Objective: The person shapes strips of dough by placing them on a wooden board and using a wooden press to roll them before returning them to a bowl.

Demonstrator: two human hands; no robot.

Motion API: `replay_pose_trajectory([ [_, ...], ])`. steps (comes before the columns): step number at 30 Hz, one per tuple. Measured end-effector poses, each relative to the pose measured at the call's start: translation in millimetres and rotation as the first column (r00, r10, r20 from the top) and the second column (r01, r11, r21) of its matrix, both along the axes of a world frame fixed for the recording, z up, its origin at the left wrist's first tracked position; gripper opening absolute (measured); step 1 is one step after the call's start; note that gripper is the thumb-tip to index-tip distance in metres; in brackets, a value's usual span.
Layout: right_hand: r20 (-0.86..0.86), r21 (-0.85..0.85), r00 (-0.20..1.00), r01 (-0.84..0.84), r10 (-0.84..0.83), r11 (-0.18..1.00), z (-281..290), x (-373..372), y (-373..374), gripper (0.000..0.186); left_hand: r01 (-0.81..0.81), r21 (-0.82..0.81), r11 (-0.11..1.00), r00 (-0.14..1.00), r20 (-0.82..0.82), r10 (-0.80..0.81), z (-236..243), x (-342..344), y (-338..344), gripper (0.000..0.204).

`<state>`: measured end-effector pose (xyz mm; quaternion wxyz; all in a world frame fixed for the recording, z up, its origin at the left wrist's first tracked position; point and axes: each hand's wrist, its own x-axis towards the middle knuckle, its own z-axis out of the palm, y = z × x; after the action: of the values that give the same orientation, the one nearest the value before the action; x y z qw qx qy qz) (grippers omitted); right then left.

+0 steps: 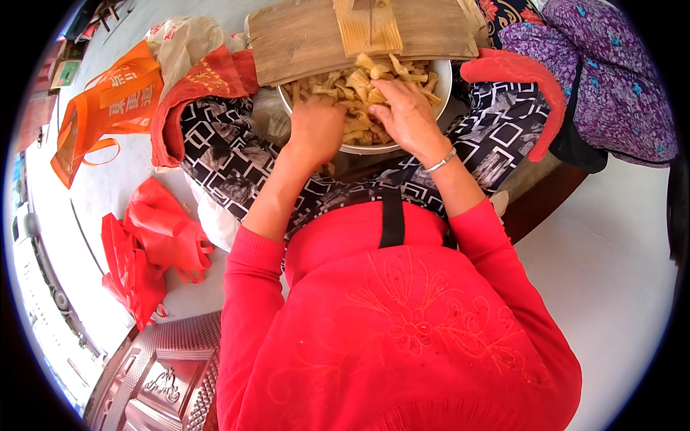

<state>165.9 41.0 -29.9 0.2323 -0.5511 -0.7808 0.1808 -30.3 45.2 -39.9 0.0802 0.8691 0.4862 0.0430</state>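
A round pale basin (370, 150) sits between my knees, filled with yellowish-brown chunks (353, 90) that look like cut pickled vegetable. My left hand (316, 123) reaches into its left side, back of the hand up; its fingers are hidden against the pieces. On the right, my right hand (408, 115) rests over the chunks with thumb and fingers apart, touching them. Across the basin's far rim lies a wooden board (295, 43). A lighter wood block (368, 32) stands on that board, with a thin upright metal part (371, 21), perhaps a blade, seen nearly edge-on.
Red cloths (172, 118) cover my knees. To the left are an orange bag (118, 97), a pale plastic bag (188, 43) and red bags (154, 237) on the floor. A dark embossed panel (169, 384) stands lower left. Someone's purple-patterned clothing (611, 79) is close at the right.
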Motion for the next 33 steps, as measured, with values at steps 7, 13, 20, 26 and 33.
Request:
replay_pose_trajectory([
  [7, 0.149, -0.022, 0.987, -0.065, 0.067, 0.998, -9, -25, 17, 0.037, -0.116, -0.243, 0.963, 0.989, 0.065, 0.135, 3, 3, 8, 0.015],
  [13, -0.278, -0.039, 0.961, -0.027, 0.015, 0.999, -3, -11, 21, 0.04, -0.263, -0.147, 0.953, 0.557, 0.784, 0.274, -7, -7, 4, 0.01],
  [20, -0.272, -0.065, 0.948, 0.155, -0.167, 0.986, 11, 24, 1, 0.012, -0.369, -0.088, 0.925, 0.855, 0.358, 0.375, 8, -65, -44, 0.013],
  [26, -0.424, -0.306, 0.906, -0.139, -0.004, 0.942, 19, -17, -20, 0.011, -0.16, -0.528, 0.834, 0.955, -0.296, -0.004, -41, -34, -44, 0.02],
  [33, -0.434, -0.294, 0.901, -0.151, 0.009, 0.944, 6, -24, -37, 0.011, 0.023, -0.438, 0.899, 0.999, -0.02, -0.035, -165, -2, -32, 0.037],
])
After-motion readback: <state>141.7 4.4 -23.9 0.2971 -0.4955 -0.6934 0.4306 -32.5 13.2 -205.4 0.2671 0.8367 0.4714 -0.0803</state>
